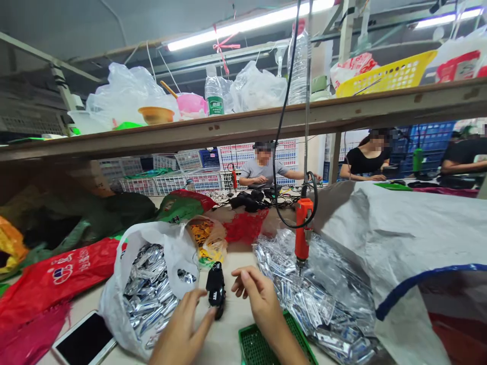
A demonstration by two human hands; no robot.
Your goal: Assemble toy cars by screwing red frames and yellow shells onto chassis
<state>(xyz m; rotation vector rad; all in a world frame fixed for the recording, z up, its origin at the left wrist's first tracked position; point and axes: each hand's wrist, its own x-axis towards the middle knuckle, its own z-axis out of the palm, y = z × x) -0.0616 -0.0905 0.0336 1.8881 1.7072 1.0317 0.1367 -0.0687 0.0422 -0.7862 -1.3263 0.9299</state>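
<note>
Black, glossy and elongated, a small toy-car-like piece with white lettering (215,290) sits over the pale tabletop (236,317) between my hands. My left hand (186,324) is partly open beside it, thumb and fingers parted — whether the tips touch it, I cannot tell. My right hand (258,294) is loosely curled, holding nothing I can see, just apart from the piece. Beneath my right forearm is a green plastic mesh basket (249,344). Silvery metal-looking parts (150,284) fill the white plastic bag (114,299) at my left; an orange-red power screwdriver (303,228) hangs upright at right.
</note>
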